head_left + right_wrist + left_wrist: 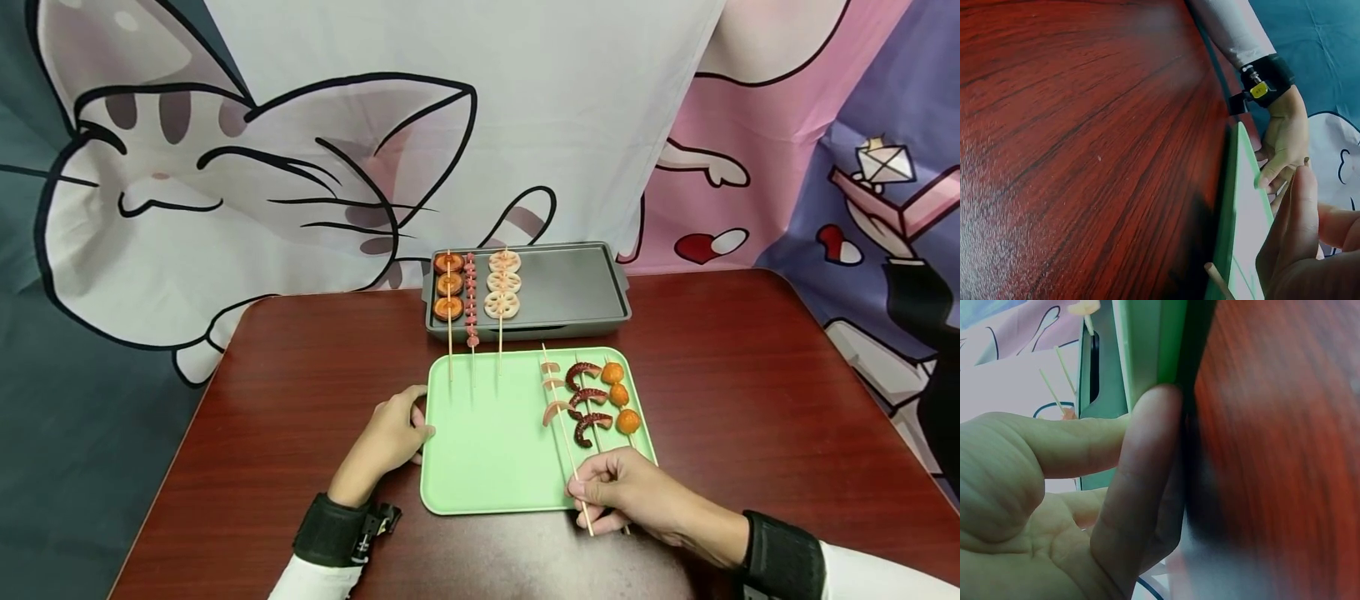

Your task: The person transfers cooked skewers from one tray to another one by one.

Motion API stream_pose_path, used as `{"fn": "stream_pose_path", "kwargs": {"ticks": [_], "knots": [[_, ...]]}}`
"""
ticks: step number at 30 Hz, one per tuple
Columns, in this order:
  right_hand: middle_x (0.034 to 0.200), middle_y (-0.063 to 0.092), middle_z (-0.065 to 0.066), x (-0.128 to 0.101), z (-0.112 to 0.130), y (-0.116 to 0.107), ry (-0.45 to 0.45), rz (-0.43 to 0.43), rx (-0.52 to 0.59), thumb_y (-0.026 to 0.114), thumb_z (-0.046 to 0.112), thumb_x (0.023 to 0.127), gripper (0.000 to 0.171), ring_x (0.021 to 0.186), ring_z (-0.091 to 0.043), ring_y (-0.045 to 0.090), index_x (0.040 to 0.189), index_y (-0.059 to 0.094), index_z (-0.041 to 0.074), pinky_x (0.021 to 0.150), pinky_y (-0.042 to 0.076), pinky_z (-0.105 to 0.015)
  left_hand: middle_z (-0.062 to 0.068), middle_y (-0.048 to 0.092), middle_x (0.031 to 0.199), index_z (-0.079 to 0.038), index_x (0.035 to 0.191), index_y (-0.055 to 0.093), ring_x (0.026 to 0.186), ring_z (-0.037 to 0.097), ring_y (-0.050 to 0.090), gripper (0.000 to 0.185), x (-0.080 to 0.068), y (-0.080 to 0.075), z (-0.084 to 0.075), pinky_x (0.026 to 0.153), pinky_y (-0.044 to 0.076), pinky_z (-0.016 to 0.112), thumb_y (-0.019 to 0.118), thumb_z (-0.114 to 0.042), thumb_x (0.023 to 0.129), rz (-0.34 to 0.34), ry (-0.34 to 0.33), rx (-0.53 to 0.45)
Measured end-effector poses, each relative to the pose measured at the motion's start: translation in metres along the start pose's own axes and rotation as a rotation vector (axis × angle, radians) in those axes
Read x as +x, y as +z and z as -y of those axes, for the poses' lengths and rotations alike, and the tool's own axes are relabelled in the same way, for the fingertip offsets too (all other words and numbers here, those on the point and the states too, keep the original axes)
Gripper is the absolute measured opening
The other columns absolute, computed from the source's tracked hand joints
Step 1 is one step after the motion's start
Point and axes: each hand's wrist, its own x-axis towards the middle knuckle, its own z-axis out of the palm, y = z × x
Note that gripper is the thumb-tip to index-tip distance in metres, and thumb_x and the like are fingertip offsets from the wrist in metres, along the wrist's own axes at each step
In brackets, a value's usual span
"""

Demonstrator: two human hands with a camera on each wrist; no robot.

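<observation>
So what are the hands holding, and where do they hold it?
The right hand pinches the shrimp skewer near the bare lower end of its stick. The left hand holds the green tray by its left edge.

A mint-green flat plastic tray [487, 450] lies on the dark red wood-grain bench [300, 392] — behind it a dull grey metal grill pan [577, 292]. Orange round balls [619, 396], dark maroon curled pieces [587, 408] and pale lotus slices [502, 283] sit on tan sticks. Black wrist straps [330, 529] meet white sleeves [307, 582] — a cartoon cat backdrop [225, 192] in white, pink and teal.
</observation>
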Motion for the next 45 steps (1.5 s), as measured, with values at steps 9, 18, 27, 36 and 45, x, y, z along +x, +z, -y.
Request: {"fn": "stream_pose_path", "kwargs": {"ticks": [9,18,27,36,45], "knots": [[0.082,0.07,-0.005,0.005,0.001,-0.002,0.02,-0.014,-0.014,0.069,0.013,0.099,0.029,0.072,-0.013,0.074,0.101,0.065,-0.016,0.067,0.065,-0.026,0.011,0.057,0.082,0.002,0.15,0.047,0.053,0.021,0.06,0.064,0.001,0.001,0.002,0.048,0.06,0.031,0.07,0.007,0.091,0.005,0.0,-0.004],[0.081,0.07,-0.005,0.01,0.0,-0.003,0.049,-0.028,-0.01,0.067,0.01,0.1,0.024,0.071,-0.012,0.074,0.101,0.066,-0.014,0.067,0.065,-0.025,0.012,0.057,0.082,0.003,0.15,0.048,0.052,0.02,0.06,0.064,0.001,0.001,0.003,0.047,0.06,0.031,0.07,0.008,0.09,0.0,0.011,-0.006],[0.076,0.074,-0.009,0.013,0.002,-0.009,0.051,-0.014,-0.118,0.065,0.011,0.101,0.028,0.064,-0.011,0.073,0.098,0.071,-0.016,0.062,0.065,-0.028,0.011,0.057,0.082,0.001,0.149,0.049,0.055,0.019,0.06,0.063,0.002,0.001,0.003,0.048,0.06,0.031,0.07,0.008,0.09,-0.002,0.008,-0.002],[0.06,0.067,-0.003,0.015,0.009,-0.013,-0.004,0.001,-0.496,0.067,0.022,0.101,0.037,0.05,-0.014,0.071,0.069,0.07,0.003,0.05,0.063,-0.034,0.011,0.057,0.082,0.0,0.15,0.048,0.055,0.02,0.06,0.063,0.002,0.0,0.003,0.049,0.06,0.031,0.069,0.006,0.091,0.006,0.008,0.007],[0.047,0.054,0.007,0.019,0.011,-0.008,-0.079,0.002,-0.835,0.067,0.021,0.1,0.045,0.034,-0.005,0.054,0.058,0.054,0.018,0.036,0.053,-0.03,0.011,0.057,0.082,0.001,0.149,0.048,0.056,0.02,0.06,0.063,0.002,0.0,0.003,0.049,0.06,0.03,0.07,0.006,0.091,0.004,0.009,0.017]]}}
